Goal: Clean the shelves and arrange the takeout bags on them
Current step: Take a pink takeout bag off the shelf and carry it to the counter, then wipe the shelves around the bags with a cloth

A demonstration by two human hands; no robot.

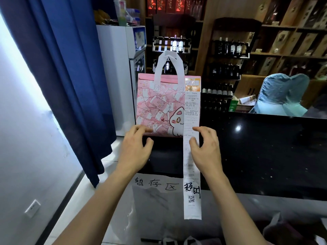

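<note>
Pink cat takeout bag [159,106] upright on black surface [256,147], long receipt [192,156] hanging. Our left hand [136,147] and right hand [206,149] loose-fingered at base, gripping nothing. More bags below [177,240] unplaced, we judge.

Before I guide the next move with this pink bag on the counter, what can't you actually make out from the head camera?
- Receipt print: too small and blurred to read.
- Inside of the pink bag: hidden by its front panel.
- Bag's bottom left corner: covered by the left hand.
- Whether the right hand pinches the receipt: unclear.
- Bags at the bottom of the picture: cut off by the edge.
- Bottles on the shelves: dark, labels unreadable.
</note>
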